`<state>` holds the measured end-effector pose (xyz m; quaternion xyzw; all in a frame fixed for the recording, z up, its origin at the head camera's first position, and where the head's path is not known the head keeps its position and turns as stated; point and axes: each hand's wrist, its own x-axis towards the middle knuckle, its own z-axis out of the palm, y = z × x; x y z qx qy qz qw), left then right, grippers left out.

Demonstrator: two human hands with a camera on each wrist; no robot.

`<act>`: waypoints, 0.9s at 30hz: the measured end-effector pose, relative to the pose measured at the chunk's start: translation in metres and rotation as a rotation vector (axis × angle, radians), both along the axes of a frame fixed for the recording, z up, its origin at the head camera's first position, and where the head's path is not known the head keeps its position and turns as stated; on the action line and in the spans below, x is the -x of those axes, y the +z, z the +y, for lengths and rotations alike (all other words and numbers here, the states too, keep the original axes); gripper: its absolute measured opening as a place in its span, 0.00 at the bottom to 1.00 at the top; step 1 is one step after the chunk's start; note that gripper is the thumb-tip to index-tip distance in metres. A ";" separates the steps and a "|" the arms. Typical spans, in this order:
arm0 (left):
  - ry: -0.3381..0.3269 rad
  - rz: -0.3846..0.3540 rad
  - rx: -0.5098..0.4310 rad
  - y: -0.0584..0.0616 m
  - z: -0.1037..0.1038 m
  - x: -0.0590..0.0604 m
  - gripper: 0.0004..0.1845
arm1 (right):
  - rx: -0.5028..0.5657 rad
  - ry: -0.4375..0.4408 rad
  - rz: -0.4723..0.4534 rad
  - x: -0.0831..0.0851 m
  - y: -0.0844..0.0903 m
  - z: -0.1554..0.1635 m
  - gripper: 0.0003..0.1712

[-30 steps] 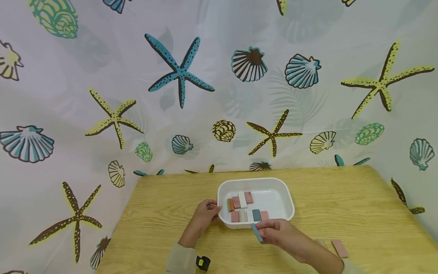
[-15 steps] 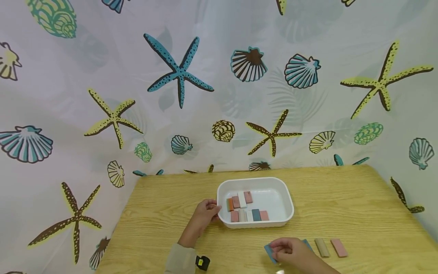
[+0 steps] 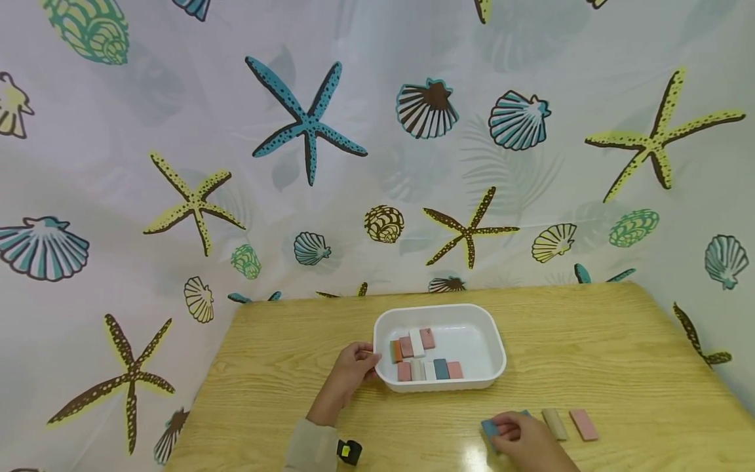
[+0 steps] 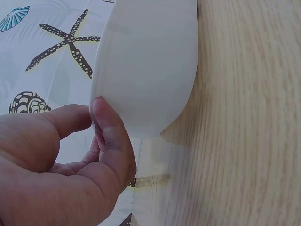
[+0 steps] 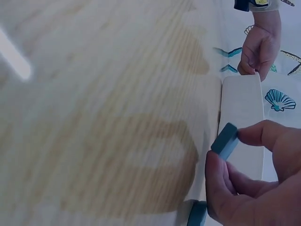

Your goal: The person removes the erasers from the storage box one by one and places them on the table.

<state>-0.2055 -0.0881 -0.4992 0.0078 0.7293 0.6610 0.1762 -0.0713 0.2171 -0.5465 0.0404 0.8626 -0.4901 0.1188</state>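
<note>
My left hand [image 3: 354,367] holds the left end of a white plastic tray [image 3: 436,387]; in the left wrist view its thumb and forefinger pinch the rim. Low over the table, my right hand [image 3: 525,440] pinches a small blue rectangular block [image 5: 225,141] between thumb and fingers. A second blue block [image 5: 197,214] lies just beside that hand, mostly hidden behind it in the head view. To the right are a beige block [image 3: 554,424] and a pink block [image 3: 584,425], lying flat and apart.
Inside the tray, several pink, white, beige and blue blocks stand in two rows, with an orange-and-green one [image 3: 396,351] at the left. The wooden table [image 3: 283,341] ends at a shell-and-starfish patterned cloth [image 3: 330,210] behind. A dark band [image 3: 350,452] shows by the left sleeve.
My right hand has moved from the tray's front edge down and right across the table, carrying the blue block. The beige and pink blocks came into fuller view. The left hand stays at the rim.
</note>
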 end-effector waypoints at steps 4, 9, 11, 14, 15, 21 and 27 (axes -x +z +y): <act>0.005 0.001 -0.008 0.000 0.001 -0.004 0.18 | -0.141 -0.061 0.054 0.001 0.001 0.000 0.18; 0.011 0.007 -0.007 0.001 0.002 -0.009 0.18 | -0.345 -0.028 0.123 0.000 0.003 0.001 0.19; 0.012 0.010 -0.005 0.000 0.002 -0.010 0.18 | -0.420 -0.001 0.128 -0.001 0.004 0.001 0.19; 0.014 0.011 -0.005 -0.006 0.002 -0.008 0.18 | -0.489 0.027 0.127 -0.002 0.005 0.002 0.19; 0.014 0.012 -0.003 -0.010 0.002 -0.007 0.18 | -0.504 0.035 0.126 -0.002 0.005 0.002 0.19; 0.032 0.017 0.013 -0.033 0.001 -0.001 0.18 | -0.535 0.066 0.127 -0.002 0.006 0.004 0.19; 0.047 0.021 0.024 -0.038 0.004 -0.005 0.18 | -0.489 0.061 0.145 -0.005 0.014 0.005 0.19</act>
